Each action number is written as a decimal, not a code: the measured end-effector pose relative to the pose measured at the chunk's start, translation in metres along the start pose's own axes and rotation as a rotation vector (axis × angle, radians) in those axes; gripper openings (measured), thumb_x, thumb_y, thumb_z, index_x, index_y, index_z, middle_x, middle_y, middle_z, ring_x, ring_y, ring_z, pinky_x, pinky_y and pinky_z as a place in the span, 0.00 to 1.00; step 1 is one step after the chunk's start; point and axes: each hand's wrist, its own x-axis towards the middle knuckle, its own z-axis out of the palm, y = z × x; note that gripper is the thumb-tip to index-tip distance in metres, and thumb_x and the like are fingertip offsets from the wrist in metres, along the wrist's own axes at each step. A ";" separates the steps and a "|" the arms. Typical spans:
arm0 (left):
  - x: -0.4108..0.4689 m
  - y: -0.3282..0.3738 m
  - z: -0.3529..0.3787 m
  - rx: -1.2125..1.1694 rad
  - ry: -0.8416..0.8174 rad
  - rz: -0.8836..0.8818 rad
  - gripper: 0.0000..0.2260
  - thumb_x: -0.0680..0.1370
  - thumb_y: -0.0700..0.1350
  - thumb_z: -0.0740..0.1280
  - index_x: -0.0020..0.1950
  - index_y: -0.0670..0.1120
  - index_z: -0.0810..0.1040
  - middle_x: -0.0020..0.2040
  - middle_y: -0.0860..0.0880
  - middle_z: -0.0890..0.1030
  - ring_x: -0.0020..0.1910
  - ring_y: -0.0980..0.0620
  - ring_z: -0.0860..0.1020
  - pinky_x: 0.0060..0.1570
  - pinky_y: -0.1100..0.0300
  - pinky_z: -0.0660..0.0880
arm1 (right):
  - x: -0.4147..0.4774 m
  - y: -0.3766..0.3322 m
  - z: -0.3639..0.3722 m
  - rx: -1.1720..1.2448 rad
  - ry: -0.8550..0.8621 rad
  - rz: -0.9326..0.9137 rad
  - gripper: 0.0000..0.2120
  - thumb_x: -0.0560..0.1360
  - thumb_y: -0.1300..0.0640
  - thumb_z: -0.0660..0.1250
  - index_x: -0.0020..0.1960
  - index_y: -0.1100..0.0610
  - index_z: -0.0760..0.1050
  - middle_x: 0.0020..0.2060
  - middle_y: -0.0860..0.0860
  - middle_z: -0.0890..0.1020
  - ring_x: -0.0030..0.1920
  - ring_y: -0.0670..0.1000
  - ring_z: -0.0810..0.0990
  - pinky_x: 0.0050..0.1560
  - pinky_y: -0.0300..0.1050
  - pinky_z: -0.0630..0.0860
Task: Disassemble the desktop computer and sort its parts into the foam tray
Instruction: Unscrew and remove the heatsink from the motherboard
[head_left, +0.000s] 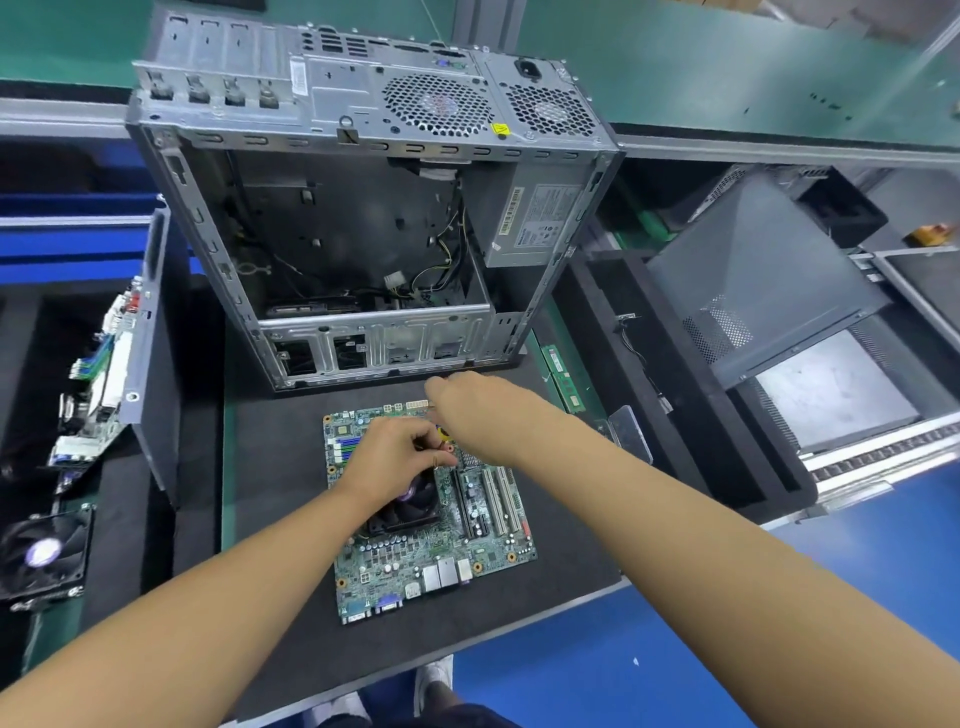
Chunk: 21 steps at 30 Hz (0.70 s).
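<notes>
Two hands at work above the motherboard (441, 545).

Left hand (397, 457): curled, thumb tip against fingertips, at the far edge of the cooler fan (408, 512). Contents of the pinch too small to tell.

Right hand (470, 415): seen from the back, bent down round a small yellow-and-black item (442, 432), just beside the left knuckles.

Motherboard: flat on the black foam mat (280, 467) of the worktop, port side nearest the person. Cooler fan mounted on it, white expansion slots to the right of the fan.

Beyond the mat: computer case (363, 234), open side toward the camera, rear panel with two fan grilles at the far end. Power supply (530, 223) in the far right corner, loose cables inside.

Right of the mat: green memory stick (563, 376) on a green strip. Next to it, the black foam tray (691, 415) with a thin cable (631, 338) in it. Further right, a grey side panel (753, 280), tilted.

Left of the mat: second board (98, 384), tilted on edge beside a grey upright panel (156, 338). Nearer the person, a black fan unit (44, 553) lying flat.
</notes>
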 end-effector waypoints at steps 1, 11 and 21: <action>0.001 0.000 -0.001 -0.009 -0.013 -0.003 0.11 0.68 0.49 0.79 0.43 0.42 0.86 0.40 0.51 0.85 0.42 0.56 0.82 0.45 0.59 0.75 | 0.000 0.001 -0.001 0.002 -0.020 -0.029 0.10 0.79 0.62 0.64 0.58 0.61 0.68 0.50 0.57 0.73 0.53 0.62 0.77 0.44 0.54 0.72; -0.005 -0.004 -0.002 -0.078 -0.061 0.022 0.07 0.74 0.38 0.74 0.47 0.50 0.87 0.43 0.56 0.86 0.44 0.63 0.83 0.49 0.65 0.77 | 0.000 0.002 0.002 0.174 -0.008 0.118 0.19 0.81 0.44 0.61 0.59 0.61 0.66 0.54 0.59 0.75 0.53 0.62 0.77 0.44 0.52 0.71; -0.002 -0.005 0.002 0.014 -0.036 0.001 0.04 0.73 0.43 0.76 0.43 0.42 0.84 0.40 0.57 0.84 0.42 0.69 0.78 0.46 0.73 0.71 | 0.002 0.000 0.009 -0.008 0.059 -0.010 0.07 0.79 0.62 0.62 0.57 0.61 0.69 0.52 0.58 0.76 0.51 0.62 0.79 0.41 0.51 0.70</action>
